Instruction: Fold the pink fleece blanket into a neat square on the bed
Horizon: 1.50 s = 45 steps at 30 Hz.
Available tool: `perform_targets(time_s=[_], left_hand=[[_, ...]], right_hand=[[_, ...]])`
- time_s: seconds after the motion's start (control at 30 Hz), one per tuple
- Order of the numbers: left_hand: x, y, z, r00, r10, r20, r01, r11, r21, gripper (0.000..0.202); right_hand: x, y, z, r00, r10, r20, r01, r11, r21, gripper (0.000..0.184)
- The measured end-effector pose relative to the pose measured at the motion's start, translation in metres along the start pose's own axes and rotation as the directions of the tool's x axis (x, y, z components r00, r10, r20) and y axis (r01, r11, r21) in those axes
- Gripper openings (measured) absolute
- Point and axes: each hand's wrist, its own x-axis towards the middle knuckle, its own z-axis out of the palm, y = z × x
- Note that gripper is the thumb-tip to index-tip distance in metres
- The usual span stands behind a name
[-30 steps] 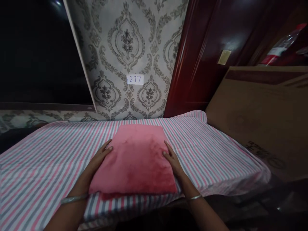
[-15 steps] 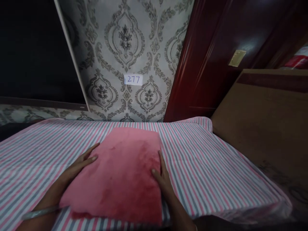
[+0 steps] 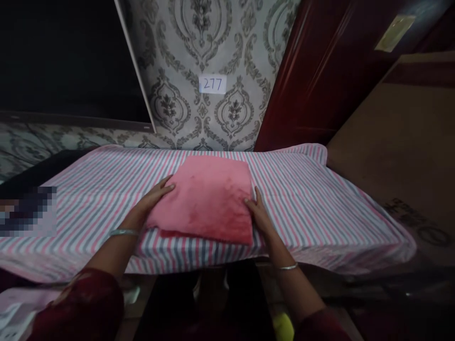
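Note:
A folded pink plush cloth (image 3: 209, 199) lies on a table covered with a striped tablecloth (image 3: 302, 203). Its lower front edge shows a darker red layer. My left hand (image 3: 156, 196) rests along the cloth's left side, fingers stretched out and thumb apart at the edge. On the opposite side, my right hand (image 3: 259, 213) lies with its thumb on the cloth's top and its fingers extended beside the right edge. The undersides of both hands are hidden.
Behind the table is a patterned wall with a paper label (image 3: 212, 84) reading 277. A dark screen (image 3: 67, 61) hangs at the left. A dark red door (image 3: 302, 76) and a large cardboard box (image 3: 401, 142) stand at the right. A pixelated patch covers the table's left end.
The view has tilted downward and pulled back, bringing the table's front edge, my sleeves and legs into sight. My hands stay at the two sides of the folded cloth.

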Motion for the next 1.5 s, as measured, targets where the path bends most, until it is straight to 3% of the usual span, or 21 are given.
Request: perform_targets(time_s=[0.13,0.3,0.4,0.57,0.73,0.9,1.03,1.1,1.17,1.3,1.5], left_hand=[[-0.020,-0.007,-0.012,0.998,-0.059,0.030,0.057,0.996,0.066,0.094],[-0.031,0.005,-0.016,0.992,0.093,0.086,-0.103,0.987,0.126,0.103],[-0.032,0.013,-0.011,0.995,0.077,0.058,-0.082,0.994,0.077,0.102],[-0.047,-0.012,-0.009,0.998,-0.057,-0.002,0.057,0.998,-0.024,0.093],[-0.085,-0.049,-0.022,0.998,0.050,-0.041,-0.051,0.998,-0.021,0.099],[-0.113,-0.067,-0.020,0.965,0.262,-0.022,-0.256,0.955,0.147,0.100],[-0.114,-0.065,-0.007,0.922,0.372,-0.110,-0.281,0.836,0.471,0.076],[-0.113,-0.063,-0.003,0.898,0.415,-0.148,-0.284,0.801,0.528,0.065],[-0.113,-0.063,-0.001,0.888,0.420,-0.186,-0.282,0.818,0.501,0.059],[-0.115,-0.064,-0.002,0.866,0.428,-0.258,-0.294,0.854,0.429,0.050],[-0.113,-0.063,0.003,0.859,0.457,-0.231,-0.253,0.771,0.584,0.053]], right_hand=[[-0.019,-0.008,-0.001,0.993,0.115,0.029,-0.115,0.993,0.002,0.114],[-0.013,-0.032,0.002,0.999,0.033,0.028,-0.030,0.995,-0.096,0.112],[-0.008,-0.038,-0.001,1.000,0.029,0.006,-0.028,0.991,-0.127,0.105],[-0.022,-0.008,-0.009,0.999,0.052,0.002,-0.051,0.993,-0.107,0.098],[-0.044,0.019,-0.019,0.994,-0.008,-0.106,-0.015,0.977,-0.214,0.092],[-0.080,0.023,-0.019,0.972,-0.233,-0.013,0.206,0.883,-0.423,0.079],[-0.100,0.026,-0.011,0.915,-0.378,0.144,0.382,0.693,-0.611,0.087],[-0.103,0.029,-0.008,0.903,-0.397,0.164,0.395,0.617,-0.680,0.082],[-0.103,0.031,-0.008,0.903,-0.401,0.155,0.383,0.587,-0.713,0.071],[-0.101,0.032,-0.007,0.904,-0.400,0.152,0.379,0.583,-0.719,0.059],[-0.097,0.035,0.001,0.890,-0.452,0.063,0.351,0.588,-0.729,0.059]])
